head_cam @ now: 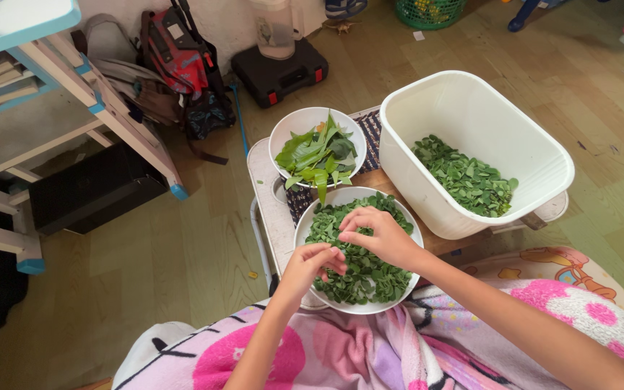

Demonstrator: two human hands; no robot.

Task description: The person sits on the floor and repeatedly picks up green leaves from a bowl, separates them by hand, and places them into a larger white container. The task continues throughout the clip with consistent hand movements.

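Both hands, left hand [317,261] and right hand [379,235], hover over the near bowl [312,224] of small leaves [359,278], fingers pinched together on leaves, keeping droppings inside it.

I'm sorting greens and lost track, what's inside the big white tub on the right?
The white tub holds a shallow layer of small green leaves along its right side; the rest of the floor is bare. Anything beneath the leaves is hidden.

White bowl [312,238] at six o'clock holds dark green leaflets [370,278]; white bowl [287,130] at twelve, brighter green leaves [318,153]. White tub [471,115] at two o'clock. Blanket [370,354] is pink, white, black-lined. Floor [182,253] is olive-green wood grain.
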